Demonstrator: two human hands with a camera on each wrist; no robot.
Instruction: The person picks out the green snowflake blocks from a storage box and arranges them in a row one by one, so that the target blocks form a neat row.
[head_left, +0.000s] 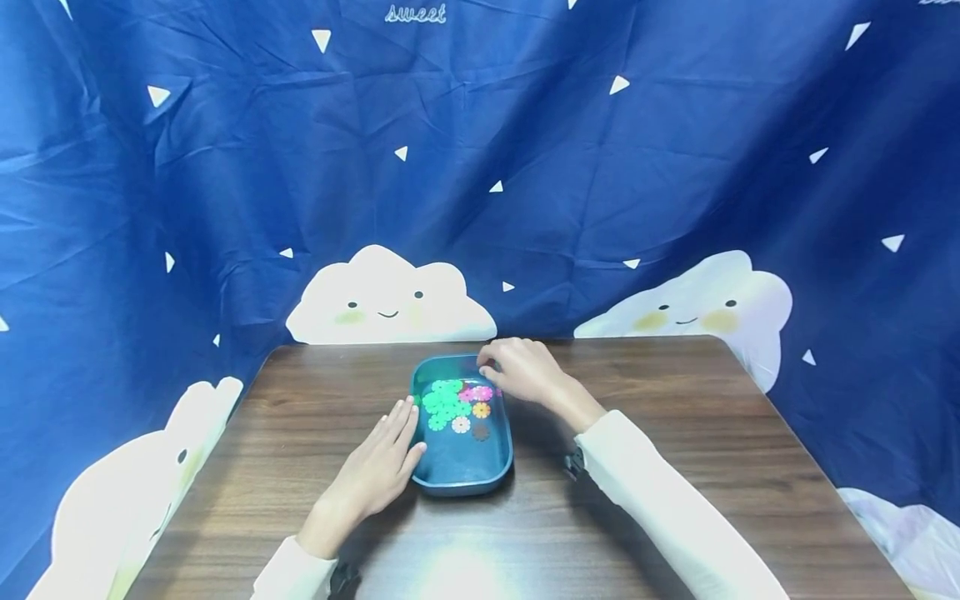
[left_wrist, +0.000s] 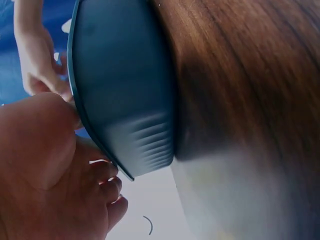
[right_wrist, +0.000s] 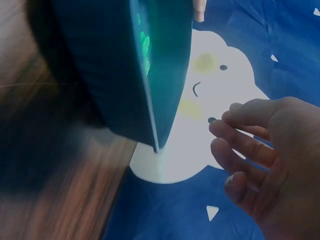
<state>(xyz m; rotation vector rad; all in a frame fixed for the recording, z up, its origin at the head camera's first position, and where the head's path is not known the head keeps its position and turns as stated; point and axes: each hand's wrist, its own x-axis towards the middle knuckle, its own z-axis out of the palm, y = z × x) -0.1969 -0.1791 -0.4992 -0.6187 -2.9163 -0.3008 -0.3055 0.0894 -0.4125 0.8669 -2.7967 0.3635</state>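
Observation:
A dark teal tray (head_left: 457, 467) stands on the table, holding several green flower-shaped plastic pieces (head_left: 442, 407). On their right lie pink pieces (head_left: 482, 392), an orange one (head_left: 481, 410), a pale one (head_left: 461, 425) and a brown one (head_left: 481, 432). My left hand (head_left: 378, 462) rests along the tray's left rim with its fingers straight. Above the far right corner of the tray is my right hand (head_left: 525, 371), fingers loosely bent. The right wrist view has that hand's fingers (right_wrist: 245, 145) apart from the tray wall (right_wrist: 100, 65), with nothing visible between them.
The brown wooden table (head_left: 637, 433) extends around the tray on all sides. Behind it hangs a blue curtain (head_left: 525, 167) printed with white clouds and triangles. Bright light reflects off the table's near part.

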